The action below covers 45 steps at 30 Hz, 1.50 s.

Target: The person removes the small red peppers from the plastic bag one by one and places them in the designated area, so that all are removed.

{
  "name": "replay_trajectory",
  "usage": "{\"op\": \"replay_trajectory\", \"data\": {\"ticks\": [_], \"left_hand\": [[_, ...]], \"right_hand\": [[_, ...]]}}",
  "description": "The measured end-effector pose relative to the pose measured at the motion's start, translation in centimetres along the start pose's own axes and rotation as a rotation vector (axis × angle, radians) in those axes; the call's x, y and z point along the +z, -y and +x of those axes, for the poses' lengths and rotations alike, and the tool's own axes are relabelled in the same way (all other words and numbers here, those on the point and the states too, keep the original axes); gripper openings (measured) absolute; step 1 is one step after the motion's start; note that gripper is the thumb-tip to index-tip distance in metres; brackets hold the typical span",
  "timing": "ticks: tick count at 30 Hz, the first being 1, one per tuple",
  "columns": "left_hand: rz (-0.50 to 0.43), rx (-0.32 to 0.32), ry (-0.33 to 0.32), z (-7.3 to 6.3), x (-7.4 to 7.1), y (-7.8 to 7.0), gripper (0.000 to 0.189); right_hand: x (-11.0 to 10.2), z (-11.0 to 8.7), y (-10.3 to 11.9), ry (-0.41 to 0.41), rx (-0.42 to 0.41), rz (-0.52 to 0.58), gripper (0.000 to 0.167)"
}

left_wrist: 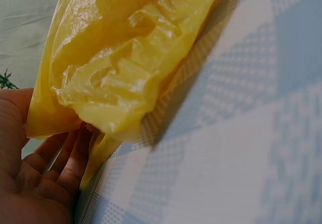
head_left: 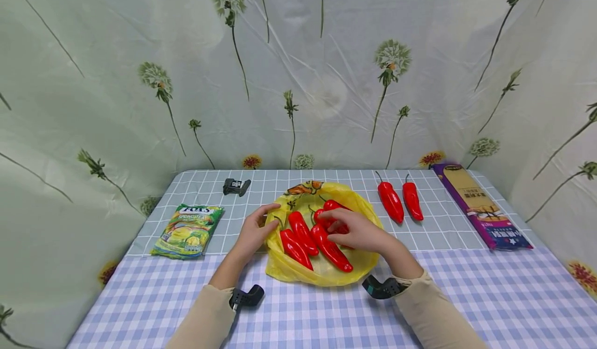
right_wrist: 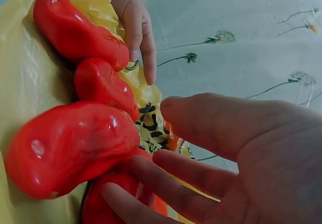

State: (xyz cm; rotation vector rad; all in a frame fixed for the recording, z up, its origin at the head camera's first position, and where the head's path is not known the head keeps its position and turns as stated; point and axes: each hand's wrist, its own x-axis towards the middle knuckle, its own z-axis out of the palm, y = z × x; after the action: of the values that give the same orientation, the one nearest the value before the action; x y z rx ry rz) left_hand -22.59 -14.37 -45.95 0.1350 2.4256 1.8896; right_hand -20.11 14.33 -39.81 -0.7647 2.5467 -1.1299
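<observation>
A yellow plastic bag [head_left: 284,272] lies with its mouth spread wide, and several shiny red chili peppers [head_left: 332,249] rest inside it. At its left rim is my left hand [head_left: 254,229]; in the left wrist view the bag's edge [left_wrist: 48,118] sits between the thumb and fingers of that hand [left_wrist: 45,178]. My right hand [head_left: 356,231] reaches over the right side of the bag. Its fingers are spread and relaxed in the right wrist view, with fingertips [right_wrist: 118,194] against the peppers [right_wrist: 75,146] and nothing gripped.
Two more red peppers [head_left: 391,202] lie behind the bag to the right. Farther right is a long purple and gold packet [head_left: 482,206]. A green and yellow FOX'S packet [head_left: 188,232] lies left, with a small black device [head_left: 237,186] behind it. A floral curtain [head_left: 298,69] hangs at the back.
</observation>
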Motion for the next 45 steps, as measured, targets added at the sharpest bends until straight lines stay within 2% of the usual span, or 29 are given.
{"op": "replay_trajectory", "data": {"ticks": [16, 23, 39, 45], "left_hand": [[0.025, -0.016, -0.003, 0.1, 0.0, 0.0, 0.042], [0.017, -0.013, 0.0, 0.1, -0.1, 0.2, 0.041], [0.015, -0.005, 0.007, 0.1, 0.0, 0.1, 0.042], [0.021, 0.003, 0.01, 0.0, 0.0, 0.1, 0.042]], "right_hand": [[0.4, -0.1, 0.8, 0.06, 0.038, -0.149, 0.054], [0.4, -0.2, 1.3, 0.079, 0.077, -0.142, 0.059], [1.2, -0.2, 1.1, 0.085, 0.084, -0.228, 0.069], [1.6, -0.2, 1.1, 0.089, 0.111, -0.268, 0.076]]}}
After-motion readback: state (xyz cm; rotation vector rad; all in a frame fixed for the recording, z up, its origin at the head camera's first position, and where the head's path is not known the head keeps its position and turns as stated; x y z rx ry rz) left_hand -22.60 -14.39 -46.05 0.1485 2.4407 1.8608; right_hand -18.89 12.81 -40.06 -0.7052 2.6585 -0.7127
